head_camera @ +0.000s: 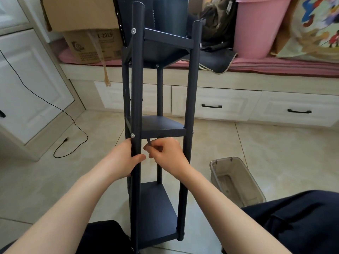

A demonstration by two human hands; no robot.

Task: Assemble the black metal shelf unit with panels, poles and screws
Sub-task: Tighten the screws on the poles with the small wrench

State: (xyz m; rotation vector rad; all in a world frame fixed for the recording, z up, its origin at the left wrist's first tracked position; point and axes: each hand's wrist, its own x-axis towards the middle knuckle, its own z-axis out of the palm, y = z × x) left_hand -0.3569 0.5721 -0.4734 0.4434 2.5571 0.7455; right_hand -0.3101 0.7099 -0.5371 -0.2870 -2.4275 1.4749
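Gripping the front pole (136, 110) with left hand (126, 158); right hand (166, 153) pinches a hex key (149, 142). Risk: key slips, screw (132, 135) stays loose, shelf (161, 125) racks.

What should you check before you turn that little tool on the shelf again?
1. Left hand grips the front pole: ok.
2. Right hand pinches the small tool: ok.
3. Tool tip seated in a screw: cannot tell, it is hidden under the middle panel.
4. Washer screw in place on the front pole: ok.
5. Screw fully tight: cannot tell.
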